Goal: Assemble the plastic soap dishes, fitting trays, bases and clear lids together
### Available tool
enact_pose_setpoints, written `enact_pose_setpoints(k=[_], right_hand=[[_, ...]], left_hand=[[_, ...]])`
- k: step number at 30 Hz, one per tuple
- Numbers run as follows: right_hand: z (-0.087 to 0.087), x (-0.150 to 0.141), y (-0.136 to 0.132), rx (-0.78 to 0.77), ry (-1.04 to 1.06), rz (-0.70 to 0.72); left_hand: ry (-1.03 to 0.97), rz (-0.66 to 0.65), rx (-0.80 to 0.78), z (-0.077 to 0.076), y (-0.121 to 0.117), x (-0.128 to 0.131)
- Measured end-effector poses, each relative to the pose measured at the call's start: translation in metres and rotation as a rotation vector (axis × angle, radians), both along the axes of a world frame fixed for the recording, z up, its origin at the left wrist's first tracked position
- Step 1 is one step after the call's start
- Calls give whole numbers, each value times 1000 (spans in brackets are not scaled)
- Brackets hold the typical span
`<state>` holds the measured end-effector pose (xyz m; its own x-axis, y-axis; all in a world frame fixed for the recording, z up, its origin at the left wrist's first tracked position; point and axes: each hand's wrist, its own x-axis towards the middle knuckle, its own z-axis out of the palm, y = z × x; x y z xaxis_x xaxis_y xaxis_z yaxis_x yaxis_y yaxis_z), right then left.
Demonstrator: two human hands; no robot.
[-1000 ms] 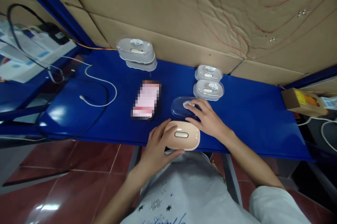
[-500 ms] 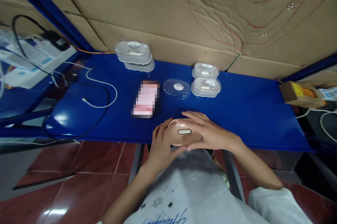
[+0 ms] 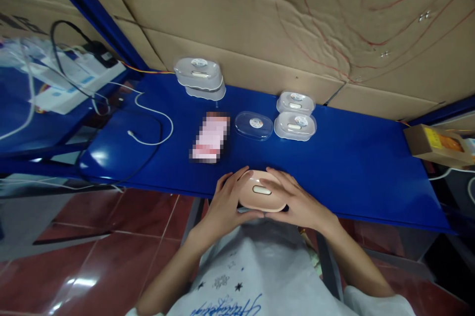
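Peach oval case (image 3: 262, 197) held between two hands at the near edge of the blue table (image 3: 345, 172).
Clock read from case, 12 away from wearer. Left hand (image 3: 227, 202) grips its 9 o'clock end, right hand (image 3: 302, 203) its 3 o'clock end; both grips filled by the case, thumbs along the near rim, pale oblong inset (image 3: 261, 190) upward. Clear lid (image 3: 254, 126), round sticker on it, flat at 12. Two clear-lidded cases (image 3: 296, 127) at 1, pixelated phone (image 3: 211, 137) between 10 and 11, clear-lidded stack (image 3: 199, 76) at 11.
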<state>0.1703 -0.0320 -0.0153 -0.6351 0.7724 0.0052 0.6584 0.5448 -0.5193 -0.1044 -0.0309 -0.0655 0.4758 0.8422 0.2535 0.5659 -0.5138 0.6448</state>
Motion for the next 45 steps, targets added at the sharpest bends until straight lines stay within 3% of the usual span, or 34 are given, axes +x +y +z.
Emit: enact_pose_setpoints(k=[4,10,17,23,28,32,35,40,45], right_hand=[[0,4,7,-55,122,57],[-1,-8,12,-96,258,136],[-11,-14,8,-106,298,93],[-14,-10,18,-97,445,-20],[-1,-3,36,69,401,-127],[6,1,50,119,398,-78],[2,0,56,220,384,-111],[-12,-11,58,336,245,-183],[-6,-11,71,332,69,-87]], left_hand=[[-107,2,-60,3,1,-6],[-341,-7,-389,13,-1,-19],[-556,-38,-438,4,3,-24],[-419,-51,-368,5,2,-26],[-239,-38,-196,7,-4,-24],[-195,11,-172,5,-11,-29],[-122,43,-199,9,-16,-37],[-12,-25,-209,16,-16,-44],[110,-67,9,14,-4,-34]])
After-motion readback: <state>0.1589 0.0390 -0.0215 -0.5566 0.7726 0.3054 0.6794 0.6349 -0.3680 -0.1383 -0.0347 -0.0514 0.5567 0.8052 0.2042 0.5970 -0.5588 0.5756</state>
